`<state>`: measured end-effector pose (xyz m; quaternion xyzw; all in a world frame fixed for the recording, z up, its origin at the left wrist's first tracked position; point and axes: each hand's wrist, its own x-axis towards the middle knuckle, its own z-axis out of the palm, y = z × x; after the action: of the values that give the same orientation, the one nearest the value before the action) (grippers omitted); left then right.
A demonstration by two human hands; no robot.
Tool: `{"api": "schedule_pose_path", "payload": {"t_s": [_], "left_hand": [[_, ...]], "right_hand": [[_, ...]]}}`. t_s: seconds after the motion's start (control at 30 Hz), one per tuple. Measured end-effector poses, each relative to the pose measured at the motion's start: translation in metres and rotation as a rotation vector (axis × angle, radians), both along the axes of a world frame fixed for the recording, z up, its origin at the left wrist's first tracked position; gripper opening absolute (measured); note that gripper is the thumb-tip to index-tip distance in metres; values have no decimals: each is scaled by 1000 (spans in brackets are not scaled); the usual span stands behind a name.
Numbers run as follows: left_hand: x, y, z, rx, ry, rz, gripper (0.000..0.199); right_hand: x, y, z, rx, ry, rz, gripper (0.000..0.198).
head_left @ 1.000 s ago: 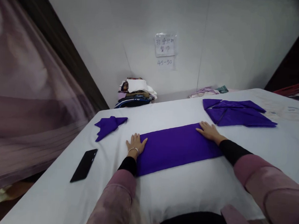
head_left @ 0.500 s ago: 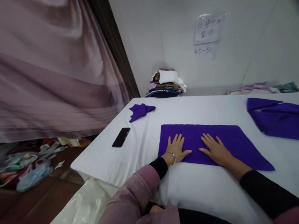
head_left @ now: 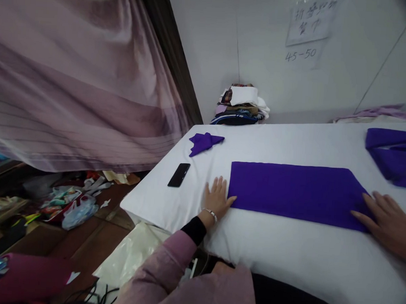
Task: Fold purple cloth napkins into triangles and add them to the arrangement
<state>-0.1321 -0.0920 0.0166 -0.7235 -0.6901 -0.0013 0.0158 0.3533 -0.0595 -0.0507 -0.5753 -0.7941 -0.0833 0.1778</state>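
A folded purple cloth (head_left: 290,191) lies flat in a long strip on the white-covered table (head_left: 286,249), its far right corner slanted. My left hand (head_left: 217,198) rests flat on the white cover just left of the strip, fingers spread, thumb at its lower left corner. Over the strip's right end lies my right hand (head_left: 386,220), fingers stretched out and partly covering the purple edge. Neither hand grips anything. The right wrist is cut off by the frame edge.
A black phone (head_left: 179,175) lies left of my hand, with a small knotted purple cloth (head_left: 205,143) behind it. Another folded purple cloth (head_left: 402,157) is at the far right. Stacked clothes (head_left: 242,106) stand by the wall. Plastic bags (head_left: 78,212) litter the floor.
My hands have moved apart, the left off the cloth to its left end, the right out to its right end. The view has shifted a little left.
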Motion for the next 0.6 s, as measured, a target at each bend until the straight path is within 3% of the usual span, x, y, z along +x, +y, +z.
{"api": "schedule_pose_path", "payload": {"t_s": [0.17, 0.23, 0.3, 0.37, 0.43, 0.6], "left_hand": [[86, 9, -2, 48, -89, -325, 65], [111, 17, -8, 46, -87, -340, 59], [121, 23, -15, 24, -99, -296, 57], [115, 26, -21, -8, -119, -248, 59], [96, 25, -24, -37, -127, -209, 62], [29, 1, -20, -50, -74, -54, 60]], "right_hand": [[-151, 10, 33, -138, -17, 56, 65], [-200, 16, 35, -139, -18, 151, 55], [-228, 20, 32, -138, -7, 198, 53], [-230, 21, 26, -141, 15, 194, 52], [-210, 21, 20, -145, 44, 155, 51], [-93, 21, -2, -187, 231, -24, 54]]}}
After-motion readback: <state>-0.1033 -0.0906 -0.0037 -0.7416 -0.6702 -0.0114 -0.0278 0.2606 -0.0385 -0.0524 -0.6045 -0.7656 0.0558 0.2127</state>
